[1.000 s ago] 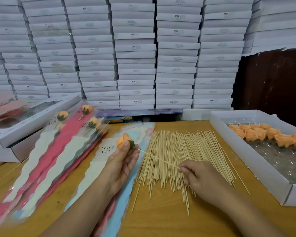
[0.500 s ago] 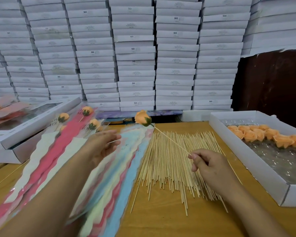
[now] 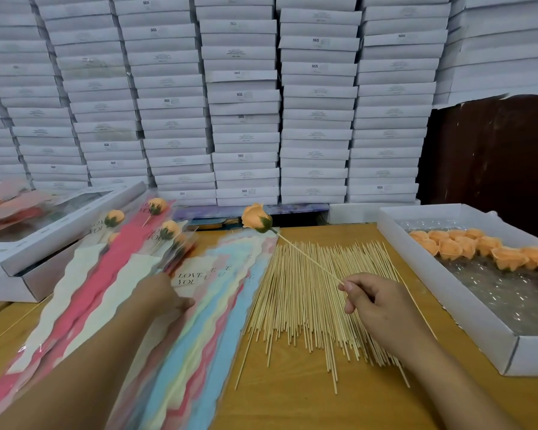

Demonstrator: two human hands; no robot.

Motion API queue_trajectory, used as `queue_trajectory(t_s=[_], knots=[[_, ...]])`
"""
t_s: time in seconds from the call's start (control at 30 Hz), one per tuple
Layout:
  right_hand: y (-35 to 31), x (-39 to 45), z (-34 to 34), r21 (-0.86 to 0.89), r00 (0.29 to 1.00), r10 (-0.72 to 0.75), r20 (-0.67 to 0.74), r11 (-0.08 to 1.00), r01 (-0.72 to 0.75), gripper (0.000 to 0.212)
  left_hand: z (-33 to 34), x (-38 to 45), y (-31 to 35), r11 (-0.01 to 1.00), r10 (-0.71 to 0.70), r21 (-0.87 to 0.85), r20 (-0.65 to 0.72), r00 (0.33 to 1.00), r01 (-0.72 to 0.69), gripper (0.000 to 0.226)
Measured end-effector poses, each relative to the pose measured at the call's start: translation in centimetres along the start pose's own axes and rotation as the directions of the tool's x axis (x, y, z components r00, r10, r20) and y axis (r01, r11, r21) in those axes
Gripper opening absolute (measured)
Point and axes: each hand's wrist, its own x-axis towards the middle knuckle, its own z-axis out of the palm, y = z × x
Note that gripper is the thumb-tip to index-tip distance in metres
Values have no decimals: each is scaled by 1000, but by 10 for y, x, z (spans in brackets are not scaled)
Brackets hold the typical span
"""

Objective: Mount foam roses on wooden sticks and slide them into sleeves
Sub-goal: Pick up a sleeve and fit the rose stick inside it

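Half a second ago the left hand (image 3: 165, 297) hovered with its fingers curled loosely above the pink sleeves; now it lies lower and further toward the 3 o'clock side, on the stack of empty sleeves (image 3: 199, 308) printed "LOVE YOU". Its fingers reach onto the top sleeve, but whether they pinch it or only press on it cannot be told. The right hand (image 3: 376, 305) has barely shifted, and the rose it carries sits at much the same height.

The right hand pinches the lower end of one wooden stick (image 3: 308, 257) between thumb and forefinger, the other fingers curled under. The stick runs from the fingertips toward 10 o'clock, and the single orange foam rose (image 3: 257, 217) is mounted on its far tip, well apart from the fingers and above the far edge of the sleeve stack.

Beneath that hand lies a fan of loose sticks (image 3: 305, 305), too many to count. At 3 o'clock a white tray (image 3: 448, 308) holds roughly a dozen loose roses (image 3: 479, 248). At 10 o'clock four finished roses in sleeves (image 3: 156, 221) show their heads, beside an open white box (image 3: 59, 231). Stacked white boxes (image 3: 246, 97) fill the wall at 12 o'clock, all on a wooden table (image 3: 292, 408).
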Motion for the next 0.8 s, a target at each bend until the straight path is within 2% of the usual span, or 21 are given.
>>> queue_trajectory(t_s=[0.13, 0.2, 0.33, 0.4, 0.5, 0.57, 0.67, 0.8], knots=[[1, 1, 0, 18, 1000, 0, -12, 1000, 0, 25, -3, 1, -2, 987, -58, -152, 26, 998, 61, 72], [1, 1, 0, 19, 1000, -6, -19, 1000, 6, 26, -1, 0, -3, 974, -65, -219, 2, 998, 64, 63], [3, 1, 1, 25, 1000, 16, -17, 1000, -15, 26, 4, -2, -3, 922, -93, -383, -72, 993, 59, 31], [3, 2, 0, 33, 999, 44, -4, 998, -44, 26, 5, -3, -1, 884, -112, -464, -87, 990, 59, 28], [4, 4, 0, 64, 995, 95, 27, 993, -97, 30, -1, -4, 2, 794, -103, -606, -59, 993, 46, 41], [3, 6, 0, 101, 990, 130, 46, 986, -134, 27, -8, -4, 4, 728, -48, -684, 13, 999, 44, 48], [2, 8, -6, 261, 973, 206, 102, 938, -226, 19, -20, -6, 9, 554, 61, -826, 166, 984, 105, 52], [0, 9, -13, 412, 909, 278, 312, 822, -393, 17, -27, -23, 31, 407, 216, -906, 220, 951, 117, 45]])
